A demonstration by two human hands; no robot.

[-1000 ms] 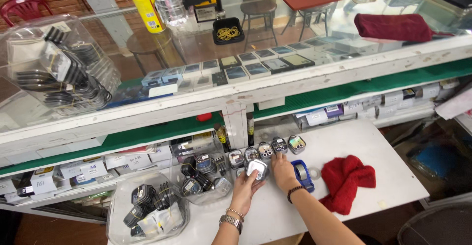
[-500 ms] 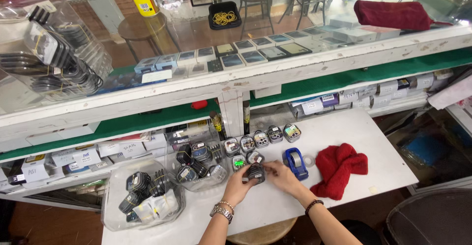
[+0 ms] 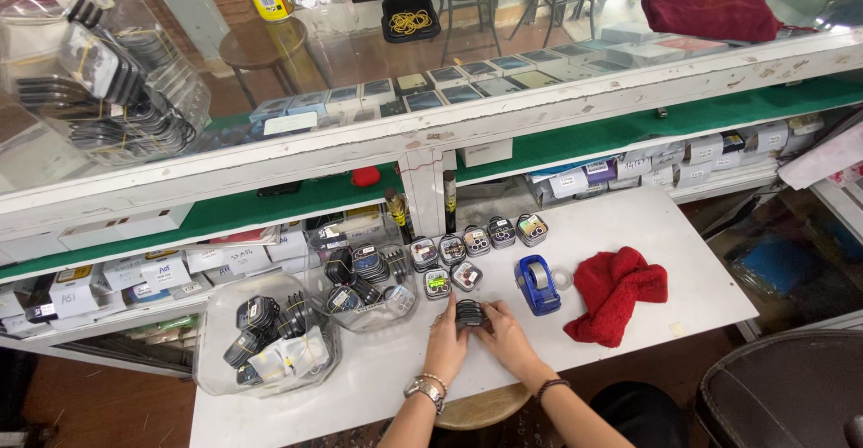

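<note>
**White pull-out bench under a glass counter: contents, left to right**

At the left front corner of the white bench (image 3: 629, 223), a clear plastic tub of banded dark packs (image 3: 266, 336) is seen. Just right of it, towards the back edge, a second clear tub of similar packs (image 3: 364, 273) is set. Along the back edge, near the middle, a row of small square tins with printed lids (image 3: 476, 237) is laid out, with two more tins in front of it.

At the front edge, middle, a small dark stack of flat pieces (image 3: 468, 312) is held between both hands. The left hand (image 3: 447, 345), bracelets at its wrist, is closed on the stack's left side; the right hand (image 3: 505, 338) is closed on its right side. Fingers are narrow, pinched on the stack.

Right of the hands, a blue tape dispenser (image 3: 537, 284) stands, with a crumpled red cloth (image 3: 616, 293) beyond it.

Risk, as judged: the stack is loose, so an uneven squeeze could fan the pieces out; the nearest tins could be nudged.
</note>
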